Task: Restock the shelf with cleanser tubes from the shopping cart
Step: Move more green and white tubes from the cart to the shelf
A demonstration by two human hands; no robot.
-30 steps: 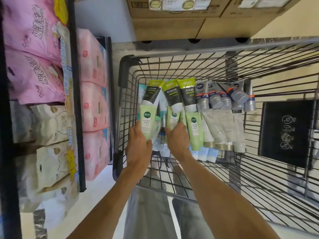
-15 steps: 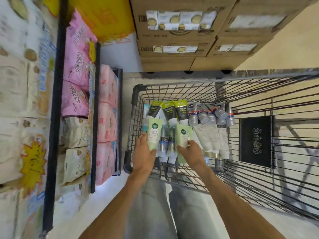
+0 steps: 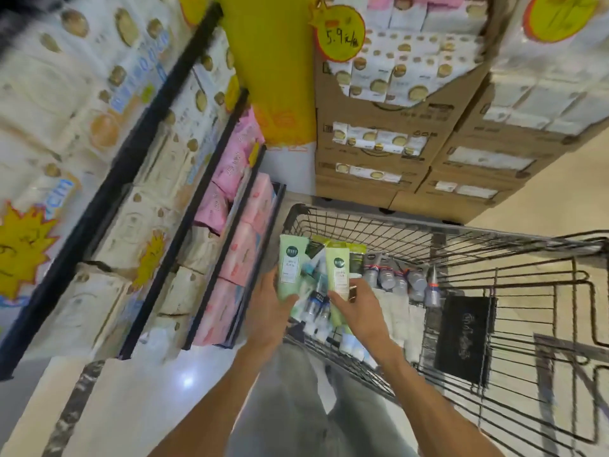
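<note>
Cleanser tubes, pale green, one per hand, both held above the near left corner of the shopping cart (image 3: 428, 225). Left hand (image 3: 268, 308) grips the mint-green tube (image 3: 290, 267) round its lower half, flat crimped end up. Right hand (image 3: 357, 306) pinches the yellow-green tube (image 3: 337, 275) the same way. Both tubes clear of the wire rim, roughly upright.

Judgement: lift is under way; carry to shelf comes next. Best to keep grip on the stiffer lower body near the cap, since soft plastic walls likely dent under squeeze. Raise straight up before swinging left, so tubes do not snag the mesh.

Below the hands: loose small blue-capped tubes (image 3: 316, 308), glossy, overlapping. Further in: row of grey tubes (image 3: 398, 278), then white tubes beside. Cart is thin dark wire grid. Left, shelves (image 3: 211, 206) hold soft pink and cream wrapped packs. Beyond, stacked cardboard cartons (image 3: 372, 179), matte brown.
</note>
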